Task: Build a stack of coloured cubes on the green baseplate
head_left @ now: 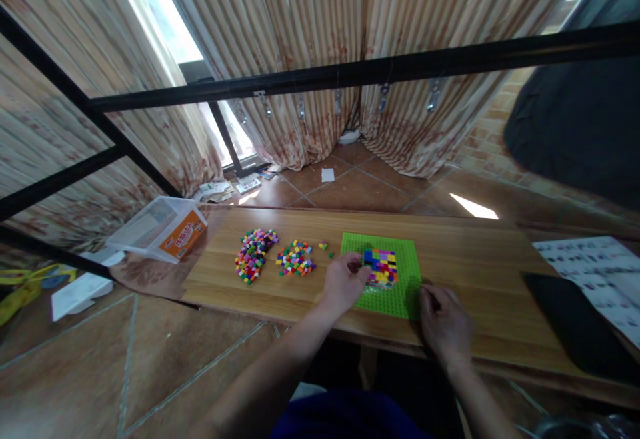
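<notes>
A green studded baseplate lies on the wooden table, bearing a square block of multicoloured toy bricks several layers high. My left hand is at the left side of this block, thumb and forefinger closed in a pinch against its edge. Whether a small brick is between those fingertips is too small to tell. Beside the baseplate's lower right edge, my right hand rests with its fingers curled together; its fingertips are by the plate's rim, and what they hold, if anything, is hidden.
Left of the baseplate lie a smaller heap of loose bricks, a larger heap and a few stray bricks. A clear plastic box stands off the table's left end. A black flat pad and a printed sheet are at right.
</notes>
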Action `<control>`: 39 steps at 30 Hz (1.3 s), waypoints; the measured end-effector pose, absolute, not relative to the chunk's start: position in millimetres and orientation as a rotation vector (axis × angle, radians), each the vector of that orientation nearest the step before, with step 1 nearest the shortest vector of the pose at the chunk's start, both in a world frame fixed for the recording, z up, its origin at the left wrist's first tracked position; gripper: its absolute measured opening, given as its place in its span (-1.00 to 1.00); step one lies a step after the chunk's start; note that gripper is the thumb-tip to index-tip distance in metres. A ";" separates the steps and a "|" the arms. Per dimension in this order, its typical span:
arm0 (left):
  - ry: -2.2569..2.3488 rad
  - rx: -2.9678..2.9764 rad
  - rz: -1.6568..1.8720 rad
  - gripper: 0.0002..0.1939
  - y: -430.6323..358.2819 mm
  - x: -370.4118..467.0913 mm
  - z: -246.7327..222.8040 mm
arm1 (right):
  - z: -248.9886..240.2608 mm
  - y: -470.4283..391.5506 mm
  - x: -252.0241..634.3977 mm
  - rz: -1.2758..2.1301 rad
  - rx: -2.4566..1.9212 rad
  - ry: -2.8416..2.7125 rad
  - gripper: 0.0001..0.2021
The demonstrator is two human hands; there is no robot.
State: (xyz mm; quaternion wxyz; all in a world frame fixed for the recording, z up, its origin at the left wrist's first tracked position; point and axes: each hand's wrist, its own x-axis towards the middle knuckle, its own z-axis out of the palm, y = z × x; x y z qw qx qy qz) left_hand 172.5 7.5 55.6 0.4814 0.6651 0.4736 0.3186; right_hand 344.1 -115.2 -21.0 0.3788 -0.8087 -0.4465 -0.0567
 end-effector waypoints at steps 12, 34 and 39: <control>1.149 1.471 0.804 -0.79 11.2 180.8 53.0 | -18.9 -116.6 343.3 -0.135 -2.083 -1.140 -0.57; 1.146 1.546 0.901 -0.86 1.1 150.3 47.2 | -21.7 -118.8 347.2 -0.143 -2.104 -1.180 -0.60; 1.239 1.709 0.826 -0.85 -8.7 103.6 32.8 | -25.2 -120.5 350.5 -0.148 -2.140 -1.182 -0.58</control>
